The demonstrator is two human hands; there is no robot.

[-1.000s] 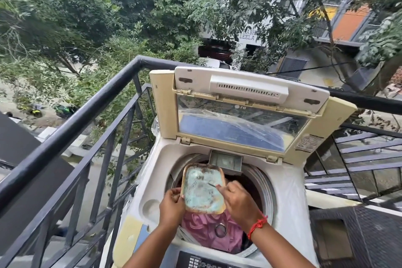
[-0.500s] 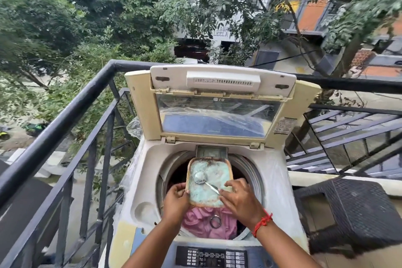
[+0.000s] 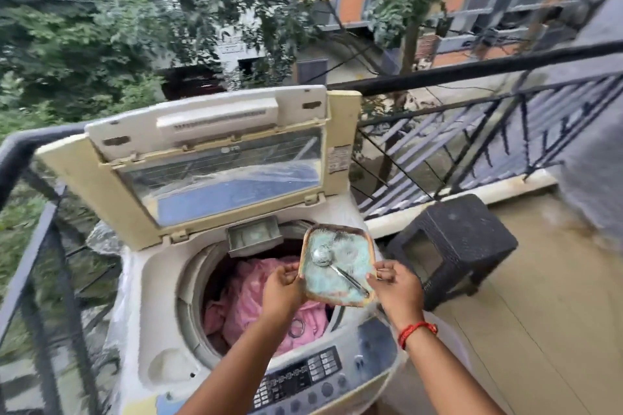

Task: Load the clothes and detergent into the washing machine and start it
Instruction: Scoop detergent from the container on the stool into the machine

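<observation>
A top-loading washing machine stands with its lid raised. Pink clothes fill the drum. I hold an open detergent box of pale blue powder over the drum's right rim. My left hand grips its left edge and my right hand grips its right edge. A metal spoon lies in the powder, untouched by either hand. The small detergent drawer sits open at the back of the drum. The control panel runs along the front.
A black metal railing surrounds the balcony at left and behind. A dark wicker stool stands on the tiled floor to the machine's right. Trees and buildings lie beyond the railing.
My right hand has let go of the spoon and now holds the box's right edge. The box has shifted right. The view has swung right and is blurred.
</observation>
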